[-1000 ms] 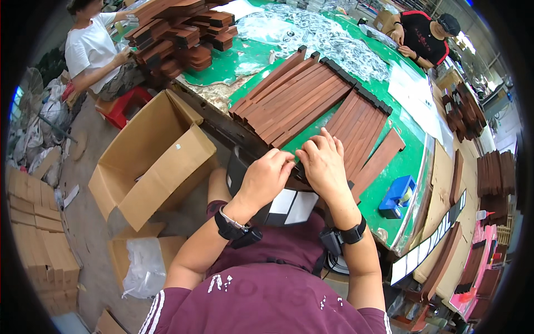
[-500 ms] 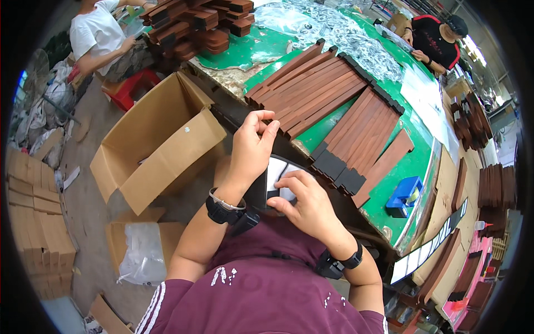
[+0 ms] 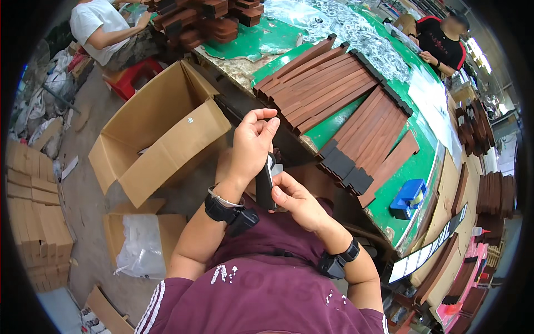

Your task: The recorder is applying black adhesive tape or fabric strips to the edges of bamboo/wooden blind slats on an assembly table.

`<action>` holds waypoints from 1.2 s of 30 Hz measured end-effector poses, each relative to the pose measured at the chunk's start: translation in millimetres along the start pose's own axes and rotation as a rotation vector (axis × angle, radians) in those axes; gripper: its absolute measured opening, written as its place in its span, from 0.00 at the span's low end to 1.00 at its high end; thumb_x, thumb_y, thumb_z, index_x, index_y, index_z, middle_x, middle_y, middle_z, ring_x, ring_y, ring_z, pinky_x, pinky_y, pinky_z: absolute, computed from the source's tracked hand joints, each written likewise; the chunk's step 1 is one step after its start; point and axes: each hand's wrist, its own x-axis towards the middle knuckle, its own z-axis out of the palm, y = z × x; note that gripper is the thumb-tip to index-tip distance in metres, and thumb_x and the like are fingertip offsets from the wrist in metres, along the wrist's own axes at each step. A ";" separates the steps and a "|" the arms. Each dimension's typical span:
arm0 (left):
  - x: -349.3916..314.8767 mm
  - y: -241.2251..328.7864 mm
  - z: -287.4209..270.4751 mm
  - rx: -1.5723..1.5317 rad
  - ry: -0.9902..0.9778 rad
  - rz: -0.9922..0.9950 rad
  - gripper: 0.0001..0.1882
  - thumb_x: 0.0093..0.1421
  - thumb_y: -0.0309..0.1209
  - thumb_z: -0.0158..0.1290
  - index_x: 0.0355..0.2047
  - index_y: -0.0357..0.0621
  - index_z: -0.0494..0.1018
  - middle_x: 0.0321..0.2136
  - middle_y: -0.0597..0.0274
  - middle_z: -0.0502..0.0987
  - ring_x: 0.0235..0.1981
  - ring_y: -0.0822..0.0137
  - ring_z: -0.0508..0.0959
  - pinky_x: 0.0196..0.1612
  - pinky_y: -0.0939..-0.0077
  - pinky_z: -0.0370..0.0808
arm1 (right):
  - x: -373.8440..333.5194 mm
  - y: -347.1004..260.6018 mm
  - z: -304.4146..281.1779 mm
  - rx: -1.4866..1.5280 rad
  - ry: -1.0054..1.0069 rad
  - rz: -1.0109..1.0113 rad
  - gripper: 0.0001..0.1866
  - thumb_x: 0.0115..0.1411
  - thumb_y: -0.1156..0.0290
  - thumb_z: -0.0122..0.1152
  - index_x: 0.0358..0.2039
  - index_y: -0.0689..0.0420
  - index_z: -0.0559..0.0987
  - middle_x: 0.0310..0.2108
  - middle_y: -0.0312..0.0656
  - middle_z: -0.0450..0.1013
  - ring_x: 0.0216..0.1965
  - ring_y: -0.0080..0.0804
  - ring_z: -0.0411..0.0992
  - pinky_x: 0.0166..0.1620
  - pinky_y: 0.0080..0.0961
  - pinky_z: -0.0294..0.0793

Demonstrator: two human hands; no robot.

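Hands [image 3: 272,167] lifted with flat black piece [image 3: 265,186]

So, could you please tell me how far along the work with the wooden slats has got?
Done, it seems: many brown slats lie in rows on the green table, several with black end caps. In hand: both the left hand and right hand hold one dark piece. Left: the open cardboard box shows no slats inside.

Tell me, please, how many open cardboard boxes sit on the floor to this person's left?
2: a large open cardboard box beside the table edge, and a smaller box holding clear plastic bags, nearer the person. Others may be hidden beyond the frame.
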 end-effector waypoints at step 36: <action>-8.5 -5.5 -11.7 0.466 -0.325 0.157 0.10 0.61 0.27 0.62 0.42 0.36 0.80 0.30 0.64 0.78 0.19 0.80 0.70 0.23 0.82 0.67 | 12.6 -108.5 -74.9 -0.828 0.339 -0.306 0.15 0.66 0.72 0.59 0.52 0.61 0.77 0.36 0.48 0.78 0.40 0.39 0.79 0.44 0.32 0.76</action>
